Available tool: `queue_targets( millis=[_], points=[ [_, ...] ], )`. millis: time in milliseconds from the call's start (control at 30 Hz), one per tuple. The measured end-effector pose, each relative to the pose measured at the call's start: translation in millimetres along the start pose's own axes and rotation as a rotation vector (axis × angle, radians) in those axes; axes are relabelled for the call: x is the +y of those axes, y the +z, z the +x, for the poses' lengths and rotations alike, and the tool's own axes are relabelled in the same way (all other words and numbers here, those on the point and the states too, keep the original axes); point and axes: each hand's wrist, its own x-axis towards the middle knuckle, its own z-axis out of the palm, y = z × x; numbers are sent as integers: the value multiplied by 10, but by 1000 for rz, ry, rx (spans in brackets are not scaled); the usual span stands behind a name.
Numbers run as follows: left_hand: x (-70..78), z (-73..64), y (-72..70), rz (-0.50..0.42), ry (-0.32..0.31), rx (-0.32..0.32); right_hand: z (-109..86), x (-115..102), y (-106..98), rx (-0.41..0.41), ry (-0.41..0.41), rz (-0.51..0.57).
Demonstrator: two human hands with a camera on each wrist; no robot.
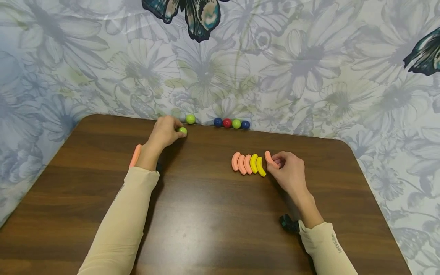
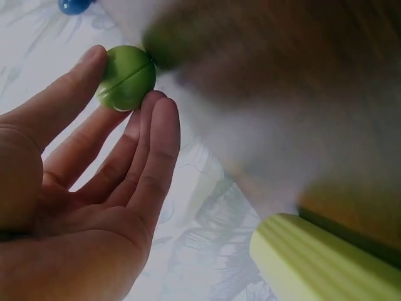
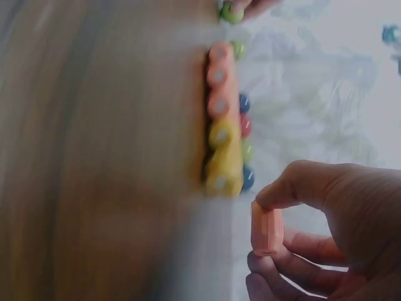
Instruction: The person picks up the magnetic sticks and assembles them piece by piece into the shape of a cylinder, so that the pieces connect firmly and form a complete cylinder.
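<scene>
Near the table's back edge, my left hand pinches a green ball between thumb and fingertips. Another green ball lies just beyond it, by the wall. My right hand holds a pink, banana-shaped toy piece between thumb and fingers, just right of a row of similar pieces. That row has three pink pieces on the left and two yellow pieces on the right, side by side. One more pink piece shows beside my left wrist, partly covered by it.
Along the back edge sit a blue ball, a red ball, a green ball and another blue ball. A flowered wall covering rises behind the brown table. A yellow ridged piece is close to the left wrist camera.
</scene>
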Motion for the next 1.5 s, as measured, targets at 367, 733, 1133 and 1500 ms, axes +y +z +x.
queue_targets(
  millis=[367,733,1133,1500],
  points=[
    [-31,-5,59,-94,4,-24,-74,-564,303,-54,-186,113],
    [14,13,28,-61,51,-54,26,-1215,709,-151,-208,123],
    [92,-29,44,-129,42,-211,-24,-1531,1012,-242,-231,63],
    [334,-117,55,-168,31,-468,-71,-1496,1117,-234,-269,29]
  ],
)
